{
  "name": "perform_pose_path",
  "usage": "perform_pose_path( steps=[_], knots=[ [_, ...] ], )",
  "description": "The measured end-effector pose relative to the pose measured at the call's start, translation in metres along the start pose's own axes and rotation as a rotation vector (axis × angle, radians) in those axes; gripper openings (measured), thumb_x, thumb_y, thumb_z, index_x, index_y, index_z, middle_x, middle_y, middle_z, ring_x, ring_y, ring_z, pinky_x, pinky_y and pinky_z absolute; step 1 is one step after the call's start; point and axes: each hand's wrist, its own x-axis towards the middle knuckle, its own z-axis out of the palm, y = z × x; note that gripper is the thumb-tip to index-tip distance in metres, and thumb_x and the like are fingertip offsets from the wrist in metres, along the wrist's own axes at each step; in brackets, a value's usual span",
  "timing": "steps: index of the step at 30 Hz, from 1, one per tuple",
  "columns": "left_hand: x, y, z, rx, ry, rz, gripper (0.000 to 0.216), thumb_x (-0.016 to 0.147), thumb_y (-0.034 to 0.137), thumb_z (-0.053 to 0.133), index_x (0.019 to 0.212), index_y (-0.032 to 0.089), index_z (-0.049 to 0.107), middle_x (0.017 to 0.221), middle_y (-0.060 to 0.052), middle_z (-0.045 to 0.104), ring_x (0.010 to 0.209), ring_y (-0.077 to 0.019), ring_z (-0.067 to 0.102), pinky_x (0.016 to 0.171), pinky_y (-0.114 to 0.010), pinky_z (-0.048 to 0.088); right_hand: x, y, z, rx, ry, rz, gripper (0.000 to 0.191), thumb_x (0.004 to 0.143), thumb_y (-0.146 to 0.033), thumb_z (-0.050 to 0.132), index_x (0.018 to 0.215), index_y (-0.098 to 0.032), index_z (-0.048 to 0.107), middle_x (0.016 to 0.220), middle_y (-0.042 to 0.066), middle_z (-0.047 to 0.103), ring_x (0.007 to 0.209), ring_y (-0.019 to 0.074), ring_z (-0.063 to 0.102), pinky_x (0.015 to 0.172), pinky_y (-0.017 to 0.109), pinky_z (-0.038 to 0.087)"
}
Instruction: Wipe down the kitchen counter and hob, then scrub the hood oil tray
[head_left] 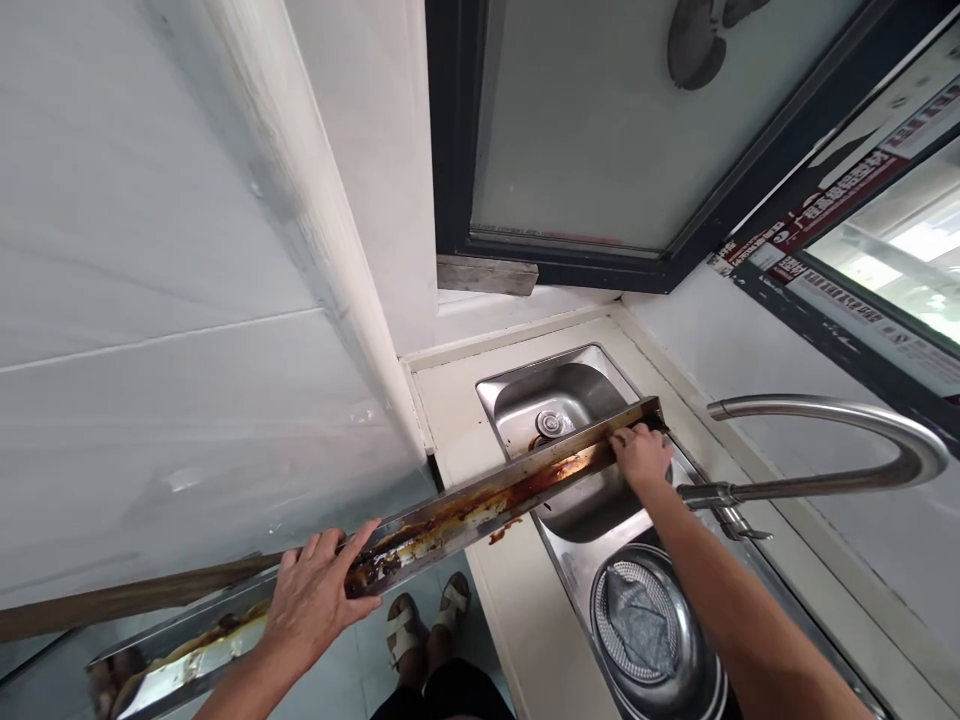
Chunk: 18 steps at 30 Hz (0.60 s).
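A long metal trough (465,505), streaked inside with brown, greasy residue, slants across the view and over the double sink. Its far right end rests across the sink; the near left end sticks out past the counter. My left hand (319,590) grips the trough across its left part, thumb and fingers set wide over its edges. Closed at the trough's right end is my right hand (643,458), its fingers curled over the near side into the channel. Some fingertips there are hidden. Brown drips (504,532) lie on the counter just below the trough.
The steel sink (592,360) has two basins; a metal pot with a mesh strainer and grey cloth (637,620) stands in the nearer one. A curved faucet (825,405) rises at right. A white wall (165,400) borders the left; a dark-framed glass panel (577,130) hangs above.
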Motion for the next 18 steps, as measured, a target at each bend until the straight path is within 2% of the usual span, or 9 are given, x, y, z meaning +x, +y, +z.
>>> perform_pose_path(
  steps=[3,5,7,11,15,18],
  knots=[
    [0.001,0.001,-0.001,-0.006,0.000,-0.015,0.074,0.079,0.041,0.070,0.149,0.033,0.047,0.116,-0.010,0.064,0.111,-0.0315,0.055,0.089,-0.041,0.035,0.037,0.038,0.002,-0.011,-0.010,0.076,0.031,0.101,-0.039,0.049,0.109,-0.027,0.076,0.116,0.010,0.065,0.108,0.0291,0.053,0.087,0.041,0.035],
    [0.002,0.002,-0.002,0.000,-0.006,-0.019,0.075,0.079,0.040,0.070,0.150,0.033,0.046,0.116,-0.010,0.064,0.110,-0.0311,0.055,0.087,-0.040,0.034,0.045,0.047,0.004,-0.013,-0.011,0.126,0.034,0.101,-0.037,0.046,0.114,-0.023,0.075,0.116,0.013,0.065,0.109,0.0306,0.054,0.088,0.042,0.036],
    [0.002,0.002,-0.003,0.009,-0.017,-0.009,0.076,0.080,0.041,0.071,0.151,0.032,0.045,0.115,-0.011,0.064,0.108,-0.0302,0.056,0.087,-0.040,0.034,0.039,0.045,0.006,-0.012,-0.010,0.154,0.038,0.102,-0.035,0.043,0.117,-0.019,0.074,0.117,0.016,0.064,0.108,0.0313,0.056,0.086,0.041,0.037],
    [0.005,0.000,-0.003,0.039,-0.018,0.004,0.077,0.080,0.043,0.071,0.152,0.032,0.043,0.115,-0.012,0.064,0.105,-0.0298,0.057,0.086,-0.039,0.034,-0.011,0.011,0.008,0.017,0.007,0.040,0.040,0.102,-0.036,0.042,0.121,-0.017,0.071,0.116,0.017,0.064,0.104,0.0286,0.058,0.081,0.037,0.038],
    [0.009,-0.004,0.001,0.066,-0.004,0.022,0.076,0.081,0.044,0.068,0.152,0.034,0.043,0.115,-0.011,0.064,0.107,-0.0309,0.056,0.087,-0.039,0.034,-0.080,-0.049,0.005,0.088,0.020,-0.105,0.033,0.102,-0.035,0.046,0.112,-0.018,0.073,0.113,0.015,0.065,0.101,0.0265,0.058,0.079,0.034,0.036],
    [0.012,-0.007,0.004,0.068,-0.014,0.023,0.075,0.080,0.045,0.067,0.151,0.036,0.044,0.115,-0.011,0.065,0.109,-0.0318,0.056,0.087,-0.040,0.035,-0.114,-0.087,0.001,0.179,0.008,-0.231,0.025,0.101,-0.034,0.051,0.104,-0.023,0.074,0.109,0.010,0.067,0.102,0.0248,0.057,0.081,0.033,0.034]
  ],
)
